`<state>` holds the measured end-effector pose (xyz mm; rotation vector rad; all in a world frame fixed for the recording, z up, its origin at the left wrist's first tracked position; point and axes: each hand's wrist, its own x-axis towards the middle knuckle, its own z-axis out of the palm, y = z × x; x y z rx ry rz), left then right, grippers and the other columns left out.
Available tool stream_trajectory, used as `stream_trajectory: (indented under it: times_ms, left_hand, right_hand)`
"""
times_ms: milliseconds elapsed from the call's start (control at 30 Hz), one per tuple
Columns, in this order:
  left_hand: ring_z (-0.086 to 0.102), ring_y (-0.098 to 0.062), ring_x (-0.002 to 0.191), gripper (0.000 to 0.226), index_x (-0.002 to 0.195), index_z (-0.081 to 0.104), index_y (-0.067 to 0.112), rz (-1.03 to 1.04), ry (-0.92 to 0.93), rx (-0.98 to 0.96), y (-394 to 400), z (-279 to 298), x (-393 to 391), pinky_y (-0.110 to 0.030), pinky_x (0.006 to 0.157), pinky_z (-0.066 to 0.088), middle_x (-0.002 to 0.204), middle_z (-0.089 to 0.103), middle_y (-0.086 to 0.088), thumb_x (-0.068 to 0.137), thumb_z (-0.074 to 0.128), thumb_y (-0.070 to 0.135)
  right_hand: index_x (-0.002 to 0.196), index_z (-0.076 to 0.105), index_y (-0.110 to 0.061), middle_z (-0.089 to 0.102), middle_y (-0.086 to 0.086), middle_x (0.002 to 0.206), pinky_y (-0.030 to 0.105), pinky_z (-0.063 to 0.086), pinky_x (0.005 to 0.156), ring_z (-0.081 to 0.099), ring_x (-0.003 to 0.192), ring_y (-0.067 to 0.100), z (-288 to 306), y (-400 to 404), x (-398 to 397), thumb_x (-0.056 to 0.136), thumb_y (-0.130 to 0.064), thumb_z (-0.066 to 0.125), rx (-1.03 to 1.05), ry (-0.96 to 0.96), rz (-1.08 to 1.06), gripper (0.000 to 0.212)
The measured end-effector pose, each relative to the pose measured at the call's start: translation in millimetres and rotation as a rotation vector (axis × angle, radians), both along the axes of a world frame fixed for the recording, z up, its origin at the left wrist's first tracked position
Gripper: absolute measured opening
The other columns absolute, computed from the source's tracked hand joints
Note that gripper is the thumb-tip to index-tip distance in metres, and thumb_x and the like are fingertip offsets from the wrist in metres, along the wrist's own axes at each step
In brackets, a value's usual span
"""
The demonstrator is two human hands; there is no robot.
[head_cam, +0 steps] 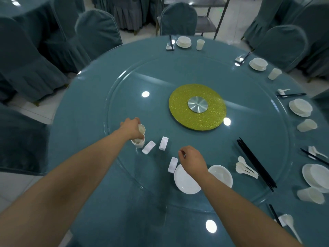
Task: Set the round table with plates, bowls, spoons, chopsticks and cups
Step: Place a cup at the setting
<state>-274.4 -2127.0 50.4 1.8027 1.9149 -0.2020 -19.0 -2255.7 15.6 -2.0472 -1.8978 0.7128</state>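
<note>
Head view: supplies sit on the bench's glass turntable (124, 82).
Left hand (132, 128): gripping the top white cup (141, 129) off a short stack.
Right hand (191, 161): loosely curled above the plate (185, 182), holding nothing I can see.
Handling: cup looks light, thin, slippery; take it round the wall.

free: glass turntable (146, 107) left-centre | blocked: chopstick rests (163, 143), plate (185, 182), bowl (222, 175) near edge
</note>
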Motion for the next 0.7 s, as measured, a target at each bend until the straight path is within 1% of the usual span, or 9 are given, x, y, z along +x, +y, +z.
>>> stream_trajectory:
  times_ms: [100,200,300,367,400,467,567,633,700]
  left_hand:
    - [0.045,-0.032,0.115,0.067,0.128,0.045,0.025,-0.06,0.003,0.065,-12.5,15.8,9.3,-0.036,0.095,0.035,0.124,0.048,-0.012,0.072,0.074,0.046]
    - [0.043,-0.029,0.115,0.066,0.129,0.045,0.027,-0.135,-0.006,0.099,-35.1,31.0,28.1,-0.033,0.095,0.031,0.124,0.048,-0.01,0.071,0.072,0.046]
    - [0.046,-0.031,0.115,0.068,0.13,0.045,0.029,-0.203,-0.052,0.095,-66.7,43.8,54.7,-0.035,0.097,0.036,0.126,0.046,-0.009,0.07,0.072,0.048]
    - [0.049,-0.031,0.113,0.069,0.131,0.046,0.031,-0.237,-0.081,0.088,-87.8,47.6,74.0,-0.036,0.091,0.041,0.127,0.046,-0.008,0.07,0.072,0.049]
    - [0.05,-0.031,0.113,0.069,0.132,0.046,0.03,-0.262,-0.099,0.085,-100.8,49.4,86.0,-0.036,0.088,0.042,0.127,0.046,-0.008,0.071,0.073,0.048]
    - [0.051,-0.029,0.116,0.072,0.134,0.045,0.026,-0.329,-0.137,0.082,-128.9,49.6,110.4,-0.035,0.093,0.04,0.128,0.046,-0.007,0.071,0.074,0.046]
    - [0.05,-0.026,0.119,0.076,0.134,0.045,0.021,-0.35,-0.209,0.073,-167.2,39.9,138.6,-0.034,0.099,0.039,0.13,0.046,-0.006,0.07,0.077,0.046]
    - [0.048,-0.024,0.123,0.08,0.136,0.045,0.018,-0.34,-0.273,0.029,-191.1,28.8,152.5,-0.034,0.103,0.039,0.134,0.045,-0.005,0.069,0.08,0.045]
    - [0.048,-0.022,0.125,0.087,0.141,0.041,0.017,-0.315,-0.374,-0.059,-217.3,15.0,165.8,-0.034,0.106,0.039,0.138,0.045,-0.002,0.069,0.082,0.042]
  right_hand:
    - [0.084,0.063,-0.013,0.06,0.0,0.088,0.036,0.051,0.072,0.058,0.079,0.02,13.4,-4.1,-5.4,0.096,-0.029,0.047,0.019,0.042,-0.022,0.025]
    - [0.086,0.065,-0.008,0.065,0.007,0.085,0.037,0.051,0.074,0.06,0.079,0.024,31.0,-11.9,-10.8,0.095,-0.025,0.05,0.044,0.142,-0.082,0.025]
    - [0.085,0.068,-0.01,0.068,0.002,0.079,0.031,0.049,0.073,0.061,0.075,0.02,49.5,-24.7,-12.4,0.093,-0.024,0.053,0.033,0.286,-0.19,0.022]
    - [0.085,0.069,-0.011,0.069,0.001,0.077,0.028,0.049,0.068,0.064,0.068,0.016,56.5,-31.5,-13.2,0.092,-0.025,0.055,-0.007,0.406,-0.246,0.021]
    - [0.084,0.069,-0.013,0.069,0.001,0.076,0.026,0.049,0.063,0.065,0.063,0.014,58.9,-38.0,-11.5,0.092,-0.025,0.056,-0.035,0.463,-0.273,0.019]
    - [0.085,0.069,-0.013,0.07,0.003,0.076,0.026,0.05,0.055,0.065,0.059,0.013,60.8,-55.6,-1.5,0.09,-0.023,0.057,-0.096,0.569,-0.357,0.017]
    - [0.084,0.067,-0.009,0.07,0.009,0.07,0.033,0.053,0.059,0.064,0.059,0.022,52.5,-85.3,23.3,0.088,-0.016,0.056,-0.167,0.641,-0.486,0.013]
    - [0.078,0.065,-0.007,0.067,0.009,0.062,0.032,0.051,0.058,0.059,0.055,0.022,43.9,-109.2,42.0,0.086,-0.01,0.055,-0.209,0.665,-0.546,0.013]
    - [0.069,0.064,-0.007,0.063,0.008,0.056,0.029,0.047,0.055,0.054,0.05,0.022,34.6,-138.9,60.8,0.083,-0.004,0.055,-0.23,0.644,-0.586,0.018]
